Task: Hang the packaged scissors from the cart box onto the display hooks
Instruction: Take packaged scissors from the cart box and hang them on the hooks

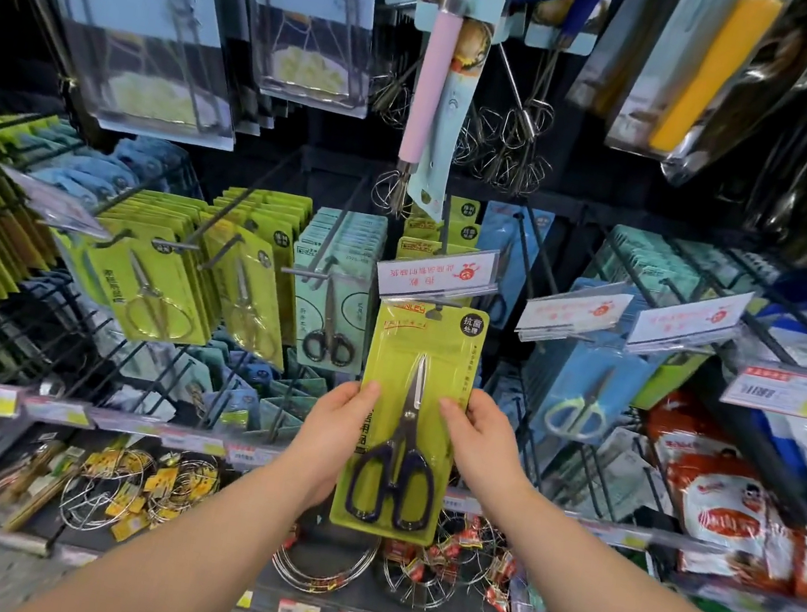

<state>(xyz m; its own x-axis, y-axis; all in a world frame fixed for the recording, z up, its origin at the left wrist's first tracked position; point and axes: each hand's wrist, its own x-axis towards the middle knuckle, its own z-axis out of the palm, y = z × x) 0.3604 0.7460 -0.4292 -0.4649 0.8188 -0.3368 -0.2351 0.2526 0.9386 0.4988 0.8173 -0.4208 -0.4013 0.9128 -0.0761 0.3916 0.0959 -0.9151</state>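
Lime-green card backs the packaged scissors [406,420], held upright mid-view with the dark handles at 6 o'clock. The left hand [339,431] takes the pack's 9 o'clock edge, its grip closed on the card with the thumb in front. The right hand [481,436] pinches the 3 o'clock edge likewise. At 12 o'clock the pack's top meets a display hook [434,313] under a white label flap [437,271]; whether the hole is threaded cannot be told.

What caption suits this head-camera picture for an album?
The left hand and right hand hold a green scissors pack upright, its top just under a white tag.
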